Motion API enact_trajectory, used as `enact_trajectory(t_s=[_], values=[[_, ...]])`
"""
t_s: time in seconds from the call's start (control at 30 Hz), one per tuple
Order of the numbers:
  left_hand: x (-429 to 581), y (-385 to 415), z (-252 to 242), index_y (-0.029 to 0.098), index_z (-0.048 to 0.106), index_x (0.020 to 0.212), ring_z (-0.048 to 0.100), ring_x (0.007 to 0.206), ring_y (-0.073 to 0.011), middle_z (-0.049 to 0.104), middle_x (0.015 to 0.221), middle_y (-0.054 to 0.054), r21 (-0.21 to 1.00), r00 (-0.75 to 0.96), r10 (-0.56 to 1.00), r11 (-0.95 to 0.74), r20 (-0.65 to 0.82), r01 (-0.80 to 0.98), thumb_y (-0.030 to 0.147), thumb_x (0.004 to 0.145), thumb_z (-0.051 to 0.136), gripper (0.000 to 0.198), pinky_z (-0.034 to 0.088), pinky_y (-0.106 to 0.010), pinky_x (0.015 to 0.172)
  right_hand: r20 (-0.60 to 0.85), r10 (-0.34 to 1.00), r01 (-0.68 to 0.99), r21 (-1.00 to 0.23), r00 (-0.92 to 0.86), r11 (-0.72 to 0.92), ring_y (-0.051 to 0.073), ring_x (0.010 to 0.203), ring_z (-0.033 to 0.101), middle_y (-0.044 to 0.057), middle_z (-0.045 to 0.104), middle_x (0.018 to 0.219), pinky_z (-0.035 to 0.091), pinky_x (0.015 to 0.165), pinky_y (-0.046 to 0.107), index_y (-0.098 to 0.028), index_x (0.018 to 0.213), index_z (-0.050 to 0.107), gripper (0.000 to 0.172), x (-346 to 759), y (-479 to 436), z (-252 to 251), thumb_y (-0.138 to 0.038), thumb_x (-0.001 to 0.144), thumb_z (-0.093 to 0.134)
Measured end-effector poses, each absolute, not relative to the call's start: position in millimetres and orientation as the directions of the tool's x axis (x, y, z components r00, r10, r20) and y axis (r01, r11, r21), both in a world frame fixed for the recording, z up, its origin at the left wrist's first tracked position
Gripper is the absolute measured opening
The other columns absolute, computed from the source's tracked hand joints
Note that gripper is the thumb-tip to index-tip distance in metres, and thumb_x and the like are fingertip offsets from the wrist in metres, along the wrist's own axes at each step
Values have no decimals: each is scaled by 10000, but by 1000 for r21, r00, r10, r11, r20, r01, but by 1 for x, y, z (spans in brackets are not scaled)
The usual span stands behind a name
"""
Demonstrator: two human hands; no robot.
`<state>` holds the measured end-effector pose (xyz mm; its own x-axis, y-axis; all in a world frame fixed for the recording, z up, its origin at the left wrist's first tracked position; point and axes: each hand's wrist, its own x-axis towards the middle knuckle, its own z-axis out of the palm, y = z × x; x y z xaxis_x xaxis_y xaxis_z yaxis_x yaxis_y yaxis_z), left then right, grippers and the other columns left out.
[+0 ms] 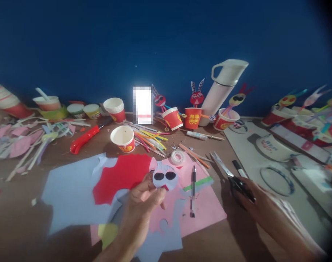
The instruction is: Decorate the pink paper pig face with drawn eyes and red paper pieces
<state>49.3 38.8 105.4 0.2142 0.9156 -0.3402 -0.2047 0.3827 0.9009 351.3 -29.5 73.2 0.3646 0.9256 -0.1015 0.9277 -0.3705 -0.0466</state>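
My left hand (145, 198) is closed in a pinch on a small pale-blue paper face (165, 177) with two black eye patches, held above the paper sheets. My right hand (254, 200) lies on the table at the right, its fingers around the black handles of a pair of scissors (228, 174) whose open blades point up-left. A black pen (193, 189) lies on the pink paper sheet (206, 207) between the two hands. A red cut paper piece (119, 176) rests on a light-blue sheet (70, 193).
A tape roll (178, 157), coloured straws (149, 140), a white paper cup (123, 138), a red utility knife (84, 140) and paper scraps lie behind. Decorated red cups (193, 117) and a white thermos (223, 91) stand along the blue wall. A grey mat (264, 171) is at right.
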Motion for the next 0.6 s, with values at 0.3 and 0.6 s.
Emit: enact_trajectory(t_s=[0.3, 0.6], values=[[46, 36, 95, 182, 643, 725, 488, 589, -129, 551, 608, 19, 898, 210, 922, 372, -326, -235, 310, 744, 646, 130, 383, -276, 627, -69, 961, 963, 48, 267, -264, 321, 784, 673, 119, 659, 1080, 507, 558, 385, -214, 1173, 550, 362, 364, -28, 56, -388, 882, 423], [56, 35, 102, 180, 637, 717, 505, 615, -125, 600, 673, -6, 875, 231, 906, 408, -354, -259, 314, 722, 687, 143, 395, -229, 574, 18, 971, 767, -616, 240, -178, 231, 882, 612, 71, 634, 1064, 485, 723, 339, -248, 993, 628, 276, 303, -20, 117, -420, 903, 431]])
